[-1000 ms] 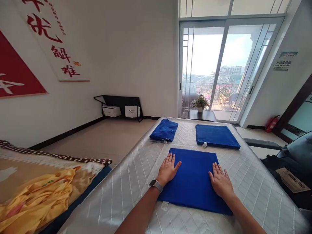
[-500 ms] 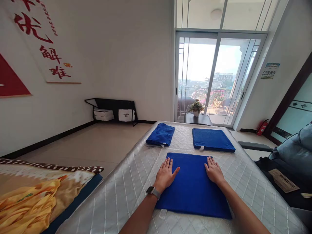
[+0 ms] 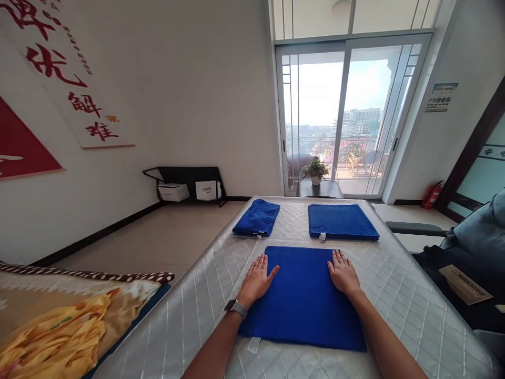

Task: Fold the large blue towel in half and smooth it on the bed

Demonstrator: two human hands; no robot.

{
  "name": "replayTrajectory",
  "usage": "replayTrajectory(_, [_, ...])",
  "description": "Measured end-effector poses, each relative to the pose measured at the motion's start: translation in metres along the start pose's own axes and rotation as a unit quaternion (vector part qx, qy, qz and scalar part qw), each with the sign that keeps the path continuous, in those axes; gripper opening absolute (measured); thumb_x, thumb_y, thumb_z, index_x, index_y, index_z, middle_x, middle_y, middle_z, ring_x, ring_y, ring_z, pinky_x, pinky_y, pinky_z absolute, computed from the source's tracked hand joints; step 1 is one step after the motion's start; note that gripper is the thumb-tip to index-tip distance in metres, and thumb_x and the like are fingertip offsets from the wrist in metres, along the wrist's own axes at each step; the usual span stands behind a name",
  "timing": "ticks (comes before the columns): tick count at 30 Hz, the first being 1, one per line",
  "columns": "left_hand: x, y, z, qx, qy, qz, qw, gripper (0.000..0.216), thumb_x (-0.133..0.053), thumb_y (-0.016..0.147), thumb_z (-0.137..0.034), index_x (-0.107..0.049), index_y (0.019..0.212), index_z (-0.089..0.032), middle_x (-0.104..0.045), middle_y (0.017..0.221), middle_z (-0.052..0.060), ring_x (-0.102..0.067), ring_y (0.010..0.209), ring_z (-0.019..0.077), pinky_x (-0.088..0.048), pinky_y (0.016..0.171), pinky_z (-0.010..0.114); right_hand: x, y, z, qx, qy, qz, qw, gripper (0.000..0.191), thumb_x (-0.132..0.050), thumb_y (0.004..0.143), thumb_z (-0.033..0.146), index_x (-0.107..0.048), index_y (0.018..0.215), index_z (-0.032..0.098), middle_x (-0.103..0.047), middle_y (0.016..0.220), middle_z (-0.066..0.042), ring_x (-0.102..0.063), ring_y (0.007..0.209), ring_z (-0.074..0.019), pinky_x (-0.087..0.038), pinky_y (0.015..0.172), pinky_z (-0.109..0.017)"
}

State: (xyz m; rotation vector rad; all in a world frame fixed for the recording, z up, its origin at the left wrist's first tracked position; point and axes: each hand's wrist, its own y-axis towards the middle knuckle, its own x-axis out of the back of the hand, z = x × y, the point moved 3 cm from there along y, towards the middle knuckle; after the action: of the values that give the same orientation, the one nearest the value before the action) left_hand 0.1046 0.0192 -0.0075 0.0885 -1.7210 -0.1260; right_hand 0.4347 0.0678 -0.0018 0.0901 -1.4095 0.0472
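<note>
A folded blue towel (image 3: 302, 300) lies flat on the silver quilted table cover (image 3: 398, 300) right in front of me. My left hand (image 3: 255, 279) rests flat on the towel's left edge, fingers spread, a watch on the wrist. My right hand (image 3: 342, 272) lies flat on the towel's far right part, fingers stretched out. Neither hand holds anything. Beyond them lie two more blue towels: a thicker folded one (image 3: 256, 217) at the far left and a flat square one (image 3: 341, 221) at the far right.
A patterned blanket with yellow cloth (image 3: 59, 326) lies at the lower left. A dark chair with a booklet (image 3: 461, 273) stands to the right. A small table with a potted plant (image 3: 315, 171) stands before the glass balcony doors. A black shelf (image 3: 189, 181) stands against the wall.
My right hand has slid forward along the towel towards its far edge. My left hand has stayed on the left edge. The camera view has shifted slightly.
</note>
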Motion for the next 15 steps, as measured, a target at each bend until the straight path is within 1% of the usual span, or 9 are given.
replayTrajectory(3, [0.010,0.004,-0.001,0.011,0.027,0.043,0.999,0.097,-0.009,0.094,-0.073,-0.033,0.150,0.002,-0.033,0.156,0.024,-0.030,0.146,0.0298,-0.023,0.119,0.043,0.001,-0.002,0.001,-0.002,0.010,0.000,1.000,0.066,-0.019,0.101,0.044,-0.019,0.157,0.010,-0.018,0.164,-0.007,-0.007,0.151,-0.0188,-0.006,0.121,-0.039])
replayTrajectory(4, [0.014,0.006,-0.003,0.022,0.036,0.047,0.998,0.099,-0.010,0.093,-0.075,-0.035,0.149,0.003,-0.034,0.154,0.025,-0.032,0.145,0.0312,-0.023,0.119,0.044,0.002,-0.002,0.001,-0.001,0.013,-0.001,1.000,0.066,-0.019,0.100,0.044,-0.019,0.157,0.010,-0.018,0.164,-0.007,-0.007,0.151,-0.0189,-0.006,0.121,-0.039])
replayTrajectory(5, [0.019,0.008,-0.006,0.031,0.045,0.040,0.998,0.100,-0.010,0.093,-0.075,-0.036,0.148,0.004,-0.035,0.154,0.026,-0.033,0.145,0.0323,-0.024,0.119,0.045,0.002,-0.003,0.001,0.000,0.017,-0.002,1.000,0.066,-0.019,0.100,0.043,-0.019,0.157,0.010,-0.017,0.164,-0.008,-0.007,0.152,-0.0191,-0.006,0.121,-0.039])
replayTrajectory(7, [0.027,0.012,-0.022,0.026,0.056,0.000,0.998,0.098,-0.010,0.094,-0.073,-0.036,0.148,0.004,-0.034,0.154,0.026,-0.032,0.145,0.0330,-0.024,0.119,0.046,0.002,-0.003,0.002,0.000,0.025,-0.003,1.000,0.066,-0.020,0.100,0.043,-0.019,0.157,0.010,-0.017,0.164,-0.008,-0.007,0.152,-0.0192,-0.006,0.121,-0.040])
replayTrajectory(8, [0.029,0.014,-0.035,0.004,0.056,-0.020,0.998,0.095,-0.010,0.095,-0.072,-0.036,0.148,0.002,-0.034,0.155,0.025,-0.031,0.145,0.0325,-0.025,0.119,0.046,0.002,-0.003,0.002,0.000,0.028,-0.003,1.000,0.066,-0.020,0.100,0.043,-0.019,0.157,0.010,-0.017,0.164,-0.009,-0.007,0.152,-0.0193,-0.006,0.121,-0.040])
replayTrajectory(10, [0.026,0.016,-0.073,-0.072,0.038,-0.031,0.996,0.088,-0.010,0.097,-0.068,-0.037,0.150,-0.003,-0.036,0.155,0.021,-0.031,0.146,0.0298,-0.027,0.118,0.045,0.003,-0.003,0.002,-0.001,0.028,-0.005,1.000,0.066,-0.020,0.100,0.043,-0.019,0.157,0.010,-0.017,0.164,-0.009,-0.007,0.152,-0.0196,-0.007,0.122,-0.040])
replayTrajectory(13, [0.011,0.019,-0.145,-0.209,-0.001,-0.012,0.978,0.076,-0.014,0.100,-0.062,-0.036,0.151,-0.010,-0.039,0.155,0.016,-0.029,0.147,0.0259,-0.027,0.118,0.043,0.001,-0.004,0.001,0.006,0.018,-0.011,1.000,0.066,-0.020,0.100,0.042,-0.019,0.157,0.008,-0.018,0.164,-0.010,-0.007,0.152,-0.0199,-0.007,0.122,-0.041])
replayTrajectory(15, [-0.001,0.023,-0.190,-0.265,-0.016,-0.022,0.964,0.071,-0.017,0.102,-0.058,-0.033,0.153,-0.010,-0.037,0.157,0.016,-0.027,0.148,0.0250,-0.025,0.120,0.042,-0.001,-0.005,-0.001,0.015,0.004,-0.011,1.000,0.064,-0.023,0.100,0.039,-0.020,0.157,0.009,-0.017,0.164,-0.010,-0.006,0.152,-0.0194,-0.008,0.122,-0.040])
